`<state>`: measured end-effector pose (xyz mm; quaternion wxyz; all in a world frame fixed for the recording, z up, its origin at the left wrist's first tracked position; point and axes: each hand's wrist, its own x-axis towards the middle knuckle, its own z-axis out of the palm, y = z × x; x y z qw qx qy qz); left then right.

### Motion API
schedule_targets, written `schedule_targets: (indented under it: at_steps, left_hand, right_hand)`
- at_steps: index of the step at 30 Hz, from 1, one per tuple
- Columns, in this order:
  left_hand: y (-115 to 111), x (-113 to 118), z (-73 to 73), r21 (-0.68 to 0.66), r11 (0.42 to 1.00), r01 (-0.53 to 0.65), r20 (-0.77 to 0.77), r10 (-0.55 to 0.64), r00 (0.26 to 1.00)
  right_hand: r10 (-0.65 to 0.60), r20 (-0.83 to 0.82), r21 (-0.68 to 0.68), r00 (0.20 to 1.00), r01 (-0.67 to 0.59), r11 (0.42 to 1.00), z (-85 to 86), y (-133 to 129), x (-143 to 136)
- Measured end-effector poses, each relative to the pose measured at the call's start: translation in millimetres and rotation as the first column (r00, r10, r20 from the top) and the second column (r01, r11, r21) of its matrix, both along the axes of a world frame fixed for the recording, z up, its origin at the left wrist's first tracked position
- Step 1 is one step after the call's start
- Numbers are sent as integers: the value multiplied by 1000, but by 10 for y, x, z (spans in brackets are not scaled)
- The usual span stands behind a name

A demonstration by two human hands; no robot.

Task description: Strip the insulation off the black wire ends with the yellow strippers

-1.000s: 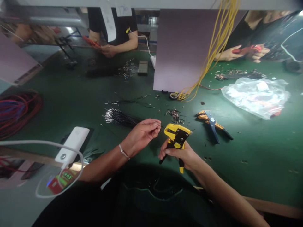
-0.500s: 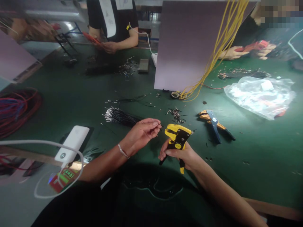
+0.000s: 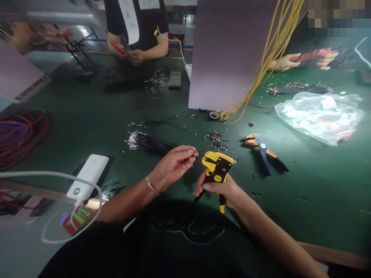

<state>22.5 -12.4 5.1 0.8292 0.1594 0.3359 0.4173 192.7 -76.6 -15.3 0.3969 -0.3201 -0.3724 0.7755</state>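
Between thumb and fingertips, my left hand [image 3: 181, 161] pinches a thin black wire [image 3: 200, 155], whose far end reaches the jaws of a yellow and black wire stripper [image 3: 219, 166]. My right hand [image 3: 216, 188] is wrapped round the stripper's handles. Behind my left hand lies a bundle of black wires [image 3: 152, 144] with shiny tips at its left end. A small heap of short black and metallic pieces [image 3: 216, 141] sits just beyond the stripper's head.
A blue and orange stripper [image 3: 262, 148] and a clear plastic bag [image 3: 319, 116] lie to the right. Yellow wires [image 3: 265, 69] hang by an upright panel [image 3: 223, 54]. At left are a white power bank [image 3: 88, 175] and red-blue cable coils [image 3: 21, 135]. Co-workers' hands hold red tools across the table.
The black wire now extends from my left fingertips to the stripper's jaws. Both my hands stay nearly in place. Across the table, a person's red tool has shifted slightly.
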Motion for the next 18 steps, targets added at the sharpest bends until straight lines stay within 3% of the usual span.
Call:
schedule_targets:
  at_steps: [7,18]
  left_hand:
    - [-45,23,-86,17,999,44,-9,-43,999]
    - [-54,13,-41,97,992,86,-108,-75,991]
  right_hand:
    - [8,-37,-7,999,-8,1000,-56,7,-2]
    - [5,23,-8,1000,-5,1000,-31,-5,-2]
